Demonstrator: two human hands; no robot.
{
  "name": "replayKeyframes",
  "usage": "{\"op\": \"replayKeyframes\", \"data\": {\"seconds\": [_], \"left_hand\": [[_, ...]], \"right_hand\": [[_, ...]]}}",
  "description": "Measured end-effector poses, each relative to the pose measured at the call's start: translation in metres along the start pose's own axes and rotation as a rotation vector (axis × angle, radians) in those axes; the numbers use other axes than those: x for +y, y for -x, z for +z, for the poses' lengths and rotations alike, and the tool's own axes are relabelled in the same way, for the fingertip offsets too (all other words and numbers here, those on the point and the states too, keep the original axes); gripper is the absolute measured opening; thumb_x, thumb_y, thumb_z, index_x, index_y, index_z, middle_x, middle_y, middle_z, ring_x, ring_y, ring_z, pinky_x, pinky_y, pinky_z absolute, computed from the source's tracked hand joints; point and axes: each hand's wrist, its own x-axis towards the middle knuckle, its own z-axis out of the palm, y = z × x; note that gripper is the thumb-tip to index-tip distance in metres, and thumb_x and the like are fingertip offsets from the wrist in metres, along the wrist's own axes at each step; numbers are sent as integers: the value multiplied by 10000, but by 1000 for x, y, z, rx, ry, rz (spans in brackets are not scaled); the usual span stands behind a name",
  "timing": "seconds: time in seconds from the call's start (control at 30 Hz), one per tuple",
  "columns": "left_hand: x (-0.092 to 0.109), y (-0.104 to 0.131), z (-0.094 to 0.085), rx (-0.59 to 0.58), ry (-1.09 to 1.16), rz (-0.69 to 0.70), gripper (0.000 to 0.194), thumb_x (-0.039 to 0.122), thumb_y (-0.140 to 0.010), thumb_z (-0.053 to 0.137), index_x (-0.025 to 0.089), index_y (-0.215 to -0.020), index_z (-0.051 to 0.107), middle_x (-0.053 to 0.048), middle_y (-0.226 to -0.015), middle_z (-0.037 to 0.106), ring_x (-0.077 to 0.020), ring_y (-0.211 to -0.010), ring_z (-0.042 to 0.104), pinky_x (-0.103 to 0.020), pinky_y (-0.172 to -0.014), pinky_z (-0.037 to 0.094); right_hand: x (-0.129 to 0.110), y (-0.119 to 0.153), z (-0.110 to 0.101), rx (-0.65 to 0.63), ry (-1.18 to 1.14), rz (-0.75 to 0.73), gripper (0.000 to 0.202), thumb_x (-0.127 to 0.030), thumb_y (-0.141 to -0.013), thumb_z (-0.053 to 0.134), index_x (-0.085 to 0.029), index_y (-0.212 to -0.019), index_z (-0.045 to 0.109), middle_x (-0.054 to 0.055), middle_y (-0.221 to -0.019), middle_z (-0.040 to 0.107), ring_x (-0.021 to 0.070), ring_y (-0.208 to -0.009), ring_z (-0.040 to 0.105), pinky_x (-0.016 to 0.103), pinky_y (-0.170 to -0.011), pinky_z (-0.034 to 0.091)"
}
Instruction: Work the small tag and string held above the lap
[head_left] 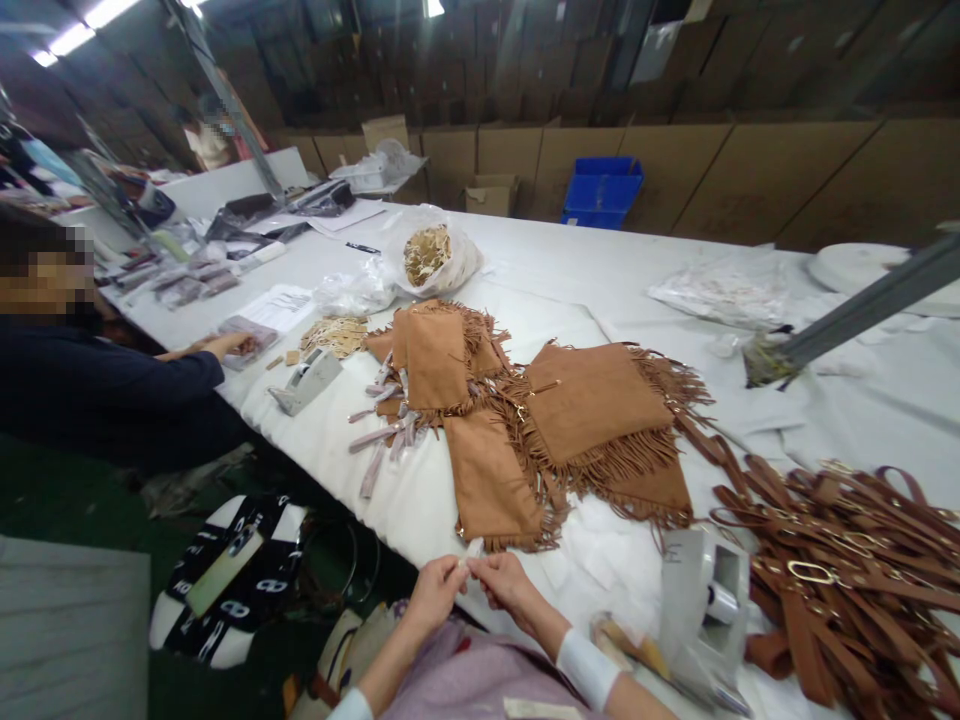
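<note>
My left hand (439, 592) and my right hand (511, 588) meet at the table's front edge, fingers pinched together. Between the fingertips is a small whitish strip (475, 547), too small to name surely. Just beyond them lies a brown fringed bag (491, 475), flat on the white table. More brown fringed bags lie behind it, a stack (435, 355) to the left and a larger bag (596, 400) to the right. Several plastic-wrapped pulls (386, 432) stick out from the left stack. Crumpled white tissue paper (604, 555) rests to the right of my hands.
A grey tape dispenser (705, 610) and a heap of brown straps (847, 570) with gold hardware lie at right. Another dispenser (307, 380) stands at left, near a co-worker (97, 390). Behind the bags is a clear plastic bag (461, 262) of tags. A metal post (870, 310) slants at right.
</note>
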Motion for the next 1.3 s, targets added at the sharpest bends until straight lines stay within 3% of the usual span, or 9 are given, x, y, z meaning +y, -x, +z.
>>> {"op": "replayKeyframes", "data": {"seconds": [0.2,0.37,0.53,0.67,0.8,0.87,1.0,1.17,1.3], "left_hand": [[1,0,6,23,70,-32,447,573,-791,427,174,-614,526,36,-529,473,-112,-496,405,-233,-515,314],[2,3,11,37,97,-67,489,626,-788,402,179,-629,519,48,-490,459,-95,-395,373,-225,-431,276],[4,8,16,109,47,-87,478,616,-815,387,186,-657,522,33,-512,520,-107,-407,434,-230,-461,331],[7,18,19,227,-54,-102,402,530,-865,393,178,-993,540,13,-578,599,-158,-476,528,-255,-518,376],[11,23,16,228,-304,53,432,419,-898,385,217,-1262,500,-104,-917,696,-251,-838,640,-329,-742,431],[12,20,13,168,-270,57,395,401,-885,407,238,-1194,591,-125,-1013,685,-281,-961,622,-360,-836,418],[10,8,12,148,-38,-62,309,428,-802,535,209,-954,692,-103,-929,703,-283,-946,617,-365,-872,418],[6,-6,17,120,195,-222,363,476,-735,561,136,-834,640,-48,-677,650,-165,-545,558,-271,-523,424],[7,-7,12,27,382,-326,347,482,-708,574,137,-706,607,-18,-582,583,-93,-422,449,-234,-444,371]], "right_hand": [[-1,2,-1,-24,-108,91,463,-515,-742,633,-190,-497,413,-87,-361,337,43,-325,266,196,-348,186],[-10,4,-3,-67,-172,161,339,-355,-760,638,-174,-532,463,-71,-399,395,49,-342,317,188,-361,256],[-14,2,0,-30,-204,177,299,-244,-750,601,-184,-509,434,-71,-373,389,49,-319,293,191,-349,218],[-10,3,7,37,-216,184,285,-228,-734,593,-192,-508,423,-72,-366,381,55,-320,296,193,-352,216],[-7,3,11,82,-213,191,272,-220,-720,602,-196,-517,422,-76,-379,375,54,-332,285,195,-364,226],[-6,2,11,93,-205,177,283,-232,-728,595,-199,-515,413,-78,-380,364,54,-338,273,198,-367,221],[-1,0,8,97,-172,121,304,-288,-742,590,-201,-507,417,-73,-380,365,62,-345,274,210,-367,206],[5,-2,0,72,-112,7,299,-349,-719,627,-185,-514,482,-90,-359,326,56,-349,216,225,-378,138],[6,-4,-5,38,-66,-84,366,-462,-696,661,-153,-528,562,-82,-380,357,49,-371,244,221,-397,160]]}}
